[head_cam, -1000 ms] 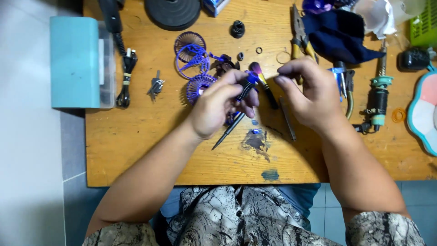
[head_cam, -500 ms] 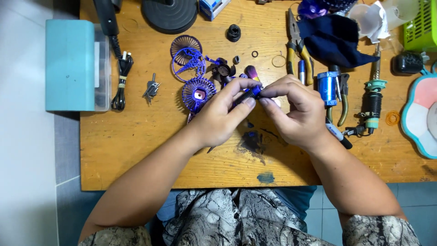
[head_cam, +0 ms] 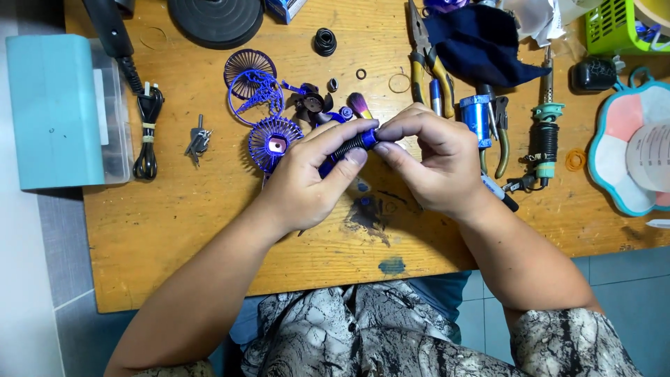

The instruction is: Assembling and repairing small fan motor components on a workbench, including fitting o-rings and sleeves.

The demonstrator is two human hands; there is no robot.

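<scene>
Both hands pinch black-ribbed blue handle (head_cam: 347, 148) above wooden table (head_cam: 174, 230): left hand (head_cam: 307, 178) clamps body, right hand (head_cam: 429, 164) grips tip; slip risk, part drops among fan grilles (head_cam: 272, 136)

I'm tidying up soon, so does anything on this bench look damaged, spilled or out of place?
Yes. The wooden table has a dark stain below the hands and a bluish paint blot near its front edge. The blue fan grilles lie scattered with the fan blade, apart rather than assembled.
</scene>
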